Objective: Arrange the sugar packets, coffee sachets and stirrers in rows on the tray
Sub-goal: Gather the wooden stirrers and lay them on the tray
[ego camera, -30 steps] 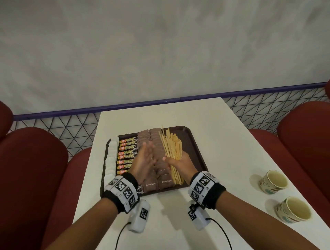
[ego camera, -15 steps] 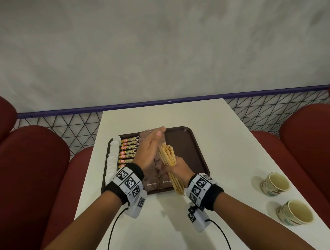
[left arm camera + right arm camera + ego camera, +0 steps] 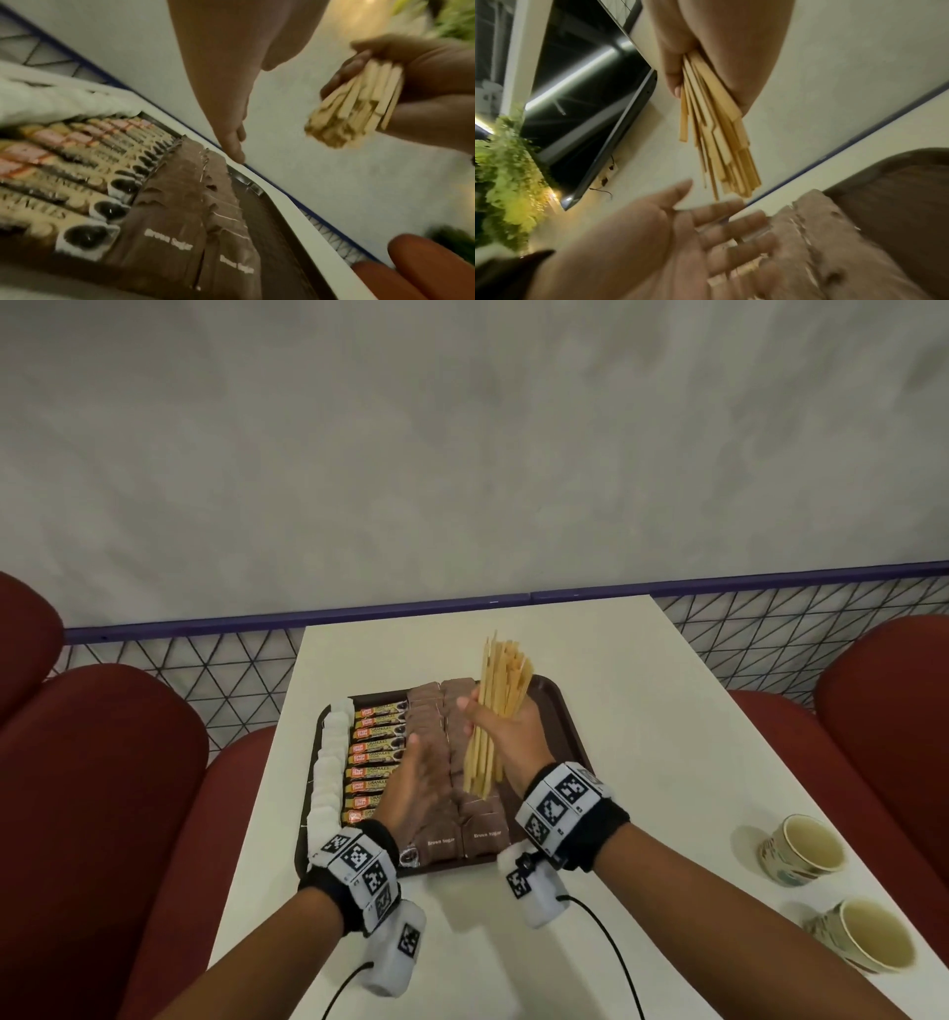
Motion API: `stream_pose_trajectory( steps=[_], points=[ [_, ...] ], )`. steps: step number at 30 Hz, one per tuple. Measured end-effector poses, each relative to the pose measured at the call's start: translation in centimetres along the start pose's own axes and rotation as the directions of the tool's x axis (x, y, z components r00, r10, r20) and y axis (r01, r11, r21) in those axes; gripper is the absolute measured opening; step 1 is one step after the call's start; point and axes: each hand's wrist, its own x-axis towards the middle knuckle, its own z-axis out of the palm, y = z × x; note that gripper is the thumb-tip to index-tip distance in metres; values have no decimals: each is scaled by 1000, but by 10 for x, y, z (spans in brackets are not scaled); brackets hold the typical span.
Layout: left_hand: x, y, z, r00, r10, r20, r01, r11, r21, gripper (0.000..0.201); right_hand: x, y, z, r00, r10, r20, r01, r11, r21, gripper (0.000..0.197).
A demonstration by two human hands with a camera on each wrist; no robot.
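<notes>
My right hand (image 3: 506, 729) grips a bundle of wooden stirrers (image 3: 495, 706), held upright above the dark brown tray (image 3: 562, 726); the bundle (image 3: 718, 142) fans out past the fingers, and its lower ends (image 3: 357, 105) show in the left wrist view. My left hand (image 3: 416, 788) is flat, fingers straight, hovering over the brown sugar packets (image 3: 436, 762), apart from the stirrers. On the tray lie rows: white sugar packets (image 3: 331, 773) at the left, coffee sachets (image 3: 372, 752), then two columns of brown sugar packets (image 3: 177, 223). The tray's right strip is bare.
The tray sits on a white table (image 3: 642, 711). Two paper cups (image 3: 803, 850) (image 3: 868, 942) stand near the table's right front edge. Red seats (image 3: 102, 788) flank both sides, and a wire mesh fence (image 3: 205, 670) runs behind.
The stirrers lay on the tray a second ago; my right hand has gathered and lifted them upright. My left hand has drawn back from the bundle toward me.
</notes>
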Motion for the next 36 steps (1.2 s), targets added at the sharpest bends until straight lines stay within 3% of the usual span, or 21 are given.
stream_pose_trajectory(
  steps=[3, 6, 9, 13, 17, 20, 26, 29, 32, 36],
  points=[
    [1, 4, 5, 992, -125, 22, 126, 957, -261, 56, 7, -13, 17, 999, -37, 27, 35, 998, 58, 13],
    [-2, 14, 16, 983, -149, 105, 180, 868, -463, 53, 10, -9, 34, 1000, -27, 11, 27, 1000, -8, 15],
    [-2, 21, 19, 981, -70, 179, 169, 758, -629, 51, 9, 11, 42, 1000, 8, -25, -11, 995, -103, 55],
    [-1, 17, 18, 972, -91, 216, 216, 707, -674, 56, 5, 21, 42, 998, 62, -6, -62, 992, -112, 39],
    [-5, 19, 22, 980, -42, 197, 170, 695, -699, 56, 5, 18, 41, 999, 26, -36, -27, 999, -32, 54],
    [-4, 19, 25, 987, -45, 152, 143, 674, -725, 54, 4, 21, 40, 999, 36, -32, -37, 999, -35, 48],
    [-6, 14, 25, 982, -81, 168, 175, 713, -679, 48, 4, 26, 36, 999, 32, 2, -32, 998, -46, 45],
    [-6, 17, 19, 986, -88, 141, 149, 839, -523, 48, 2, 25, 33, 999, 40, 4, -39, 997, -68, 56],
    [-6, 30, 11, 1000, -16, 26, 23, 964, -263, 38, 2, 24, 25, 998, 42, 37, -39, 996, -76, 47],
    [-10, 63, 5, 965, 261, -23, -258, 963, 82, 43, -4, 26, 14, 991, 55, 122, -38, 989, -144, 21]
  ],
)
